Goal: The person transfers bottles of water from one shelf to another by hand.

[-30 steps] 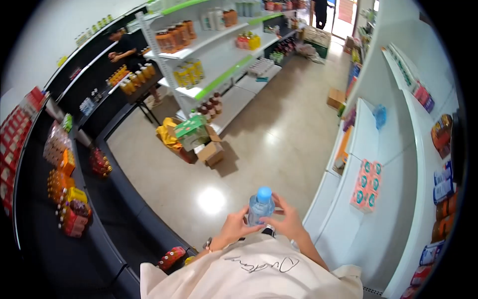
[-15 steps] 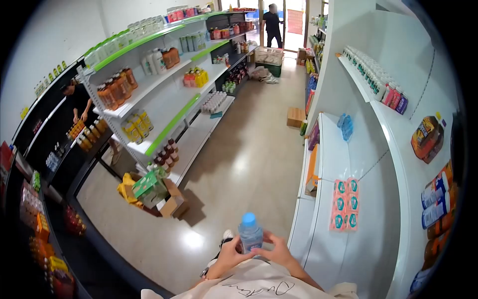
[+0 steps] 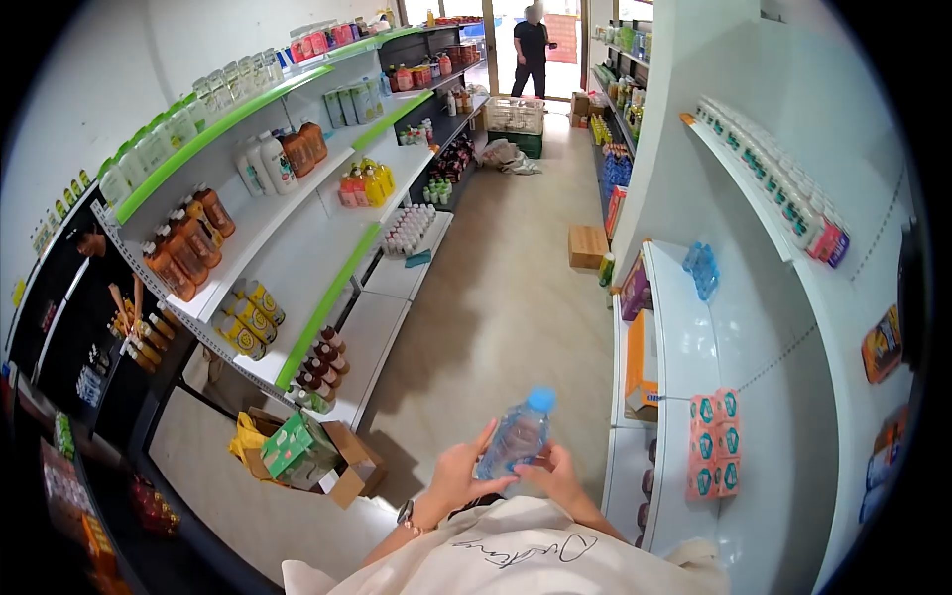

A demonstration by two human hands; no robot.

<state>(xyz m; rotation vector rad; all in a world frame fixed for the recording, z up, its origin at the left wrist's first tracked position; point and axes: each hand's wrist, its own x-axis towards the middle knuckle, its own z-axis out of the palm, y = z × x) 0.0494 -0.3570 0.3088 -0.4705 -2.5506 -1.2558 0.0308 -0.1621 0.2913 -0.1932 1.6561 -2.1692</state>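
Note:
A clear water bottle (image 3: 516,436) with a blue cap is held in front of my body, tilted with its cap up and to the right. My left hand (image 3: 459,478) grips its lower left side, thumb across the base. On the other side, my right hand (image 3: 558,478) closes on the lower right of the bottle. Both hands are low in the view, just above my pale shirt. The bottle's label is hard to read.
Green-edged shelves (image 3: 327,248) of drinks line the left. An open carton (image 3: 347,466) with a green box stands on the floor. White shelves (image 3: 684,347) at right hold pink packs (image 3: 714,443) and blue bottles (image 3: 701,270). One person (image 3: 531,55) stands at the doorway; another reaches into the left shelves.
The bottle has gone from upright to tilted right and sits slightly higher and to the right. My view has shifted forward along the aisle. The person at the doorway has changed stance.

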